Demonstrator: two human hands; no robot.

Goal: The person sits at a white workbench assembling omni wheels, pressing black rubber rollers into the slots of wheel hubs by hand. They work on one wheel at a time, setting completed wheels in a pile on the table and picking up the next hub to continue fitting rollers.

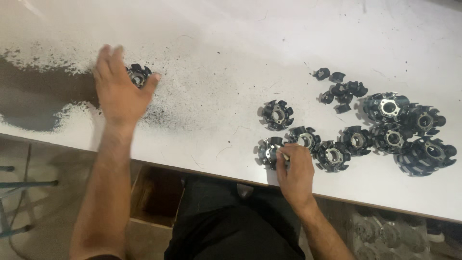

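L hand (117, 91) fingers spread over black rotor (138, 74); R hand (294, 171) fingers pinch another rotor (269, 151).

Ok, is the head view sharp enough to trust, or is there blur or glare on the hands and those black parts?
Head view: the left hand is motion-blurred at its fingertips, over a black finned part; the right hand and the part it touches are fairly sharp; light is even, with soft shadows, and the white table looks washed out towards the top; metal hubs glint mildly.
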